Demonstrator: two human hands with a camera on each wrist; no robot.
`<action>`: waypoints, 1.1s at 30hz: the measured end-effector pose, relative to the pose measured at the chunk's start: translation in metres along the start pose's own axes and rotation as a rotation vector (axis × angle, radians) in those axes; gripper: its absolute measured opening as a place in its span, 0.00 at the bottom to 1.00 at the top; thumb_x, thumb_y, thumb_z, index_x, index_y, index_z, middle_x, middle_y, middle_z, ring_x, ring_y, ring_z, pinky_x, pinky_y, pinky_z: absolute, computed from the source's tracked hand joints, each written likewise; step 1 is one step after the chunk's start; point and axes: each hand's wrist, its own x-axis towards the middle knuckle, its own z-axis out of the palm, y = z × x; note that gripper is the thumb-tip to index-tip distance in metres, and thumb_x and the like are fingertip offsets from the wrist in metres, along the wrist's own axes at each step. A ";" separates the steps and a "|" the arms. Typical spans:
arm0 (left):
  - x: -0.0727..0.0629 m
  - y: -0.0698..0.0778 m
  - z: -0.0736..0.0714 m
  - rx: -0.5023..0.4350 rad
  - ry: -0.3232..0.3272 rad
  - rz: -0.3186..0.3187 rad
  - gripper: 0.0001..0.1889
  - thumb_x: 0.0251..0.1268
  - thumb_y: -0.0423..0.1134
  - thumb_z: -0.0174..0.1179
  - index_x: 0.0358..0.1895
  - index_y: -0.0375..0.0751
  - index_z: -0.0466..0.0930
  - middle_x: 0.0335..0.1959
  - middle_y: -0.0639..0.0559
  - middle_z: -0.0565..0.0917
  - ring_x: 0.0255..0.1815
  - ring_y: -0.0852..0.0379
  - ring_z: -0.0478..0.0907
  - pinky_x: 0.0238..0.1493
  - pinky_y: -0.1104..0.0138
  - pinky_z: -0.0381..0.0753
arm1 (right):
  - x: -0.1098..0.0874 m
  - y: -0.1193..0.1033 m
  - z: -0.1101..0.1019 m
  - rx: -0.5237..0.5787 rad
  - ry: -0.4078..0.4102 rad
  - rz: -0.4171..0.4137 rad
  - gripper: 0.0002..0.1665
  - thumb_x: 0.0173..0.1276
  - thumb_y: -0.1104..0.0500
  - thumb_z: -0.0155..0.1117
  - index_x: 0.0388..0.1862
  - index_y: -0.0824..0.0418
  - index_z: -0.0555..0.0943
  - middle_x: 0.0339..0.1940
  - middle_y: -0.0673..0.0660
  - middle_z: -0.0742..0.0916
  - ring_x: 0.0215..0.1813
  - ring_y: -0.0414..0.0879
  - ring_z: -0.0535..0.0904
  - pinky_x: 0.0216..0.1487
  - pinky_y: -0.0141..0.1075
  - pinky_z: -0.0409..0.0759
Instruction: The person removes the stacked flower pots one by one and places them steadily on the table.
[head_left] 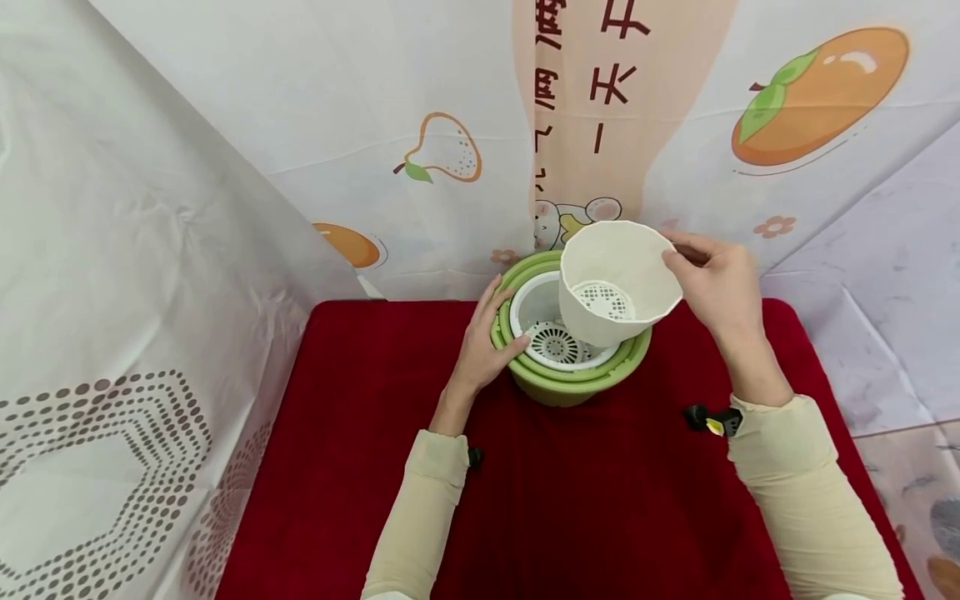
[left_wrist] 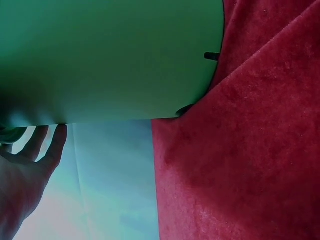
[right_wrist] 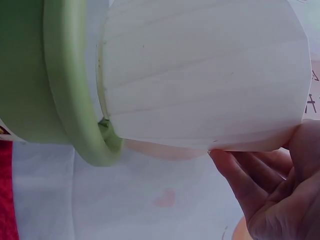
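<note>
A stack of green plastic flowerpots (head_left: 555, 390), one inside another, stands near the far edge of the red-covered table. A white pot with a slotted bottom (head_left: 557, 342) sits within the green rims. My left hand (head_left: 483, 337) grips the stack at its left, thumb over the rim and fingers along the outer side (left_wrist: 52, 145). My right hand (head_left: 716, 279) pinches the rim of another white pot (head_left: 617, 267), which has a perforated base. That pot is tilted over the right part of the stack; in the right wrist view its faceted side (right_wrist: 205, 75) shows beside the green rim (right_wrist: 75, 85).
A red velvet cloth (head_left: 360, 433) covers the table. Right behind the stack hangs a white curtain (head_left: 337, 108) printed with fruit and lettering. More pale sheets (head_left: 150, 292) hang at the left and right sides. Dark wrist devices (head_left: 712, 419) sit by the cuffs.
</note>
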 end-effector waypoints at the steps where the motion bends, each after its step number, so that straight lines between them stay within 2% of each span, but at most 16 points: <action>1: 0.000 0.000 0.000 -0.006 0.003 0.002 0.38 0.60 0.52 0.67 0.72 0.42 0.67 0.80 0.50 0.51 0.79 0.55 0.49 0.72 0.45 0.59 | 0.000 0.000 -0.001 -0.006 0.003 -0.001 0.16 0.70 0.56 0.61 0.53 0.56 0.88 0.44 0.63 0.89 0.33 0.18 0.76 0.34 0.16 0.74; 4: -0.001 0.000 0.001 -0.035 0.011 0.018 0.42 0.61 0.62 0.63 0.72 0.39 0.66 0.80 0.47 0.51 0.79 0.51 0.49 0.71 0.43 0.58 | 0.001 0.001 -0.004 -0.014 0.010 -0.004 0.16 0.69 0.56 0.62 0.52 0.55 0.88 0.44 0.63 0.89 0.32 0.18 0.76 0.33 0.15 0.73; 7: -0.001 0.016 -0.002 -0.056 0.007 0.007 0.47 0.61 0.69 0.58 0.71 0.32 0.66 0.79 0.39 0.51 0.79 0.43 0.50 0.71 0.43 0.58 | 0.002 0.003 -0.006 -0.017 0.009 -0.004 0.16 0.69 0.56 0.61 0.52 0.56 0.88 0.44 0.62 0.89 0.32 0.17 0.76 0.33 0.15 0.73; 9: -0.001 0.026 -0.004 -0.065 0.007 -0.006 0.48 0.61 0.69 0.57 0.70 0.29 0.65 0.78 0.35 0.52 0.78 0.41 0.50 0.72 0.44 0.59 | 0.003 0.005 -0.009 -0.028 0.004 -0.003 0.16 0.69 0.56 0.61 0.52 0.55 0.88 0.44 0.62 0.89 0.32 0.17 0.76 0.33 0.15 0.73; 11: -0.002 0.036 -0.006 -0.068 0.006 -0.030 0.47 0.62 0.67 0.58 0.68 0.27 0.65 0.77 0.32 0.53 0.78 0.39 0.51 0.72 0.47 0.59 | 0.002 0.006 -0.012 -0.023 -0.003 0.004 0.16 0.69 0.55 0.62 0.53 0.56 0.88 0.43 0.58 0.90 0.33 0.18 0.77 0.34 0.16 0.73; 14: -0.002 0.036 -0.005 -0.065 0.009 -0.027 0.46 0.63 0.65 0.58 0.69 0.27 0.65 0.77 0.33 0.53 0.78 0.41 0.52 0.72 0.49 0.60 | 0.002 0.009 -0.017 -0.005 0.008 0.018 0.16 0.69 0.55 0.63 0.52 0.57 0.88 0.36 0.42 0.90 0.33 0.20 0.78 0.34 0.16 0.74; 18: -0.001 0.038 -0.006 -0.071 0.007 -0.007 0.44 0.65 0.63 0.58 0.69 0.26 0.64 0.77 0.32 0.53 0.78 0.40 0.51 0.72 0.46 0.59 | 0.003 0.013 -0.022 0.024 0.029 0.034 0.16 0.68 0.56 0.64 0.52 0.59 0.88 0.27 0.23 0.81 0.33 0.21 0.78 0.34 0.17 0.73; 23: 0.000 0.044 -0.010 -0.085 -0.005 0.008 0.36 0.63 0.40 0.65 0.68 0.22 0.64 0.77 0.29 0.52 0.77 0.34 0.50 0.71 0.42 0.58 | 0.005 0.018 -0.028 0.050 0.043 0.043 0.16 0.67 0.58 0.64 0.52 0.60 0.88 0.25 0.21 0.80 0.32 0.21 0.78 0.33 0.17 0.72; 25: 0.000 0.043 -0.009 -0.091 -0.004 0.006 0.35 0.58 0.31 0.65 0.69 0.22 0.63 0.77 0.30 0.51 0.77 0.34 0.50 0.71 0.41 0.58 | 0.006 0.020 -0.030 0.074 0.050 0.057 0.16 0.66 0.58 0.65 0.51 0.60 0.88 0.25 0.22 0.81 0.32 0.21 0.79 0.33 0.17 0.73; 28: 0.001 0.033 -0.006 -0.093 -0.001 0.005 0.36 0.57 0.30 0.66 0.69 0.24 0.64 0.78 0.34 0.51 0.78 0.38 0.49 0.71 0.41 0.58 | 0.006 0.025 -0.034 0.096 0.055 0.089 0.15 0.65 0.59 0.66 0.50 0.56 0.89 0.25 0.23 0.83 0.32 0.22 0.79 0.33 0.17 0.72; 33: 0.000 0.007 -0.001 -0.050 -0.001 0.001 0.38 0.59 0.39 0.67 0.72 0.33 0.64 0.80 0.41 0.50 0.79 0.51 0.48 0.72 0.46 0.59 | 0.006 0.032 -0.041 0.071 0.058 0.135 0.14 0.65 0.57 0.67 0.50 0.52 0.89 0.24 0.23 0.82 0.32 0.22 0.78 0.31 0.16 0.71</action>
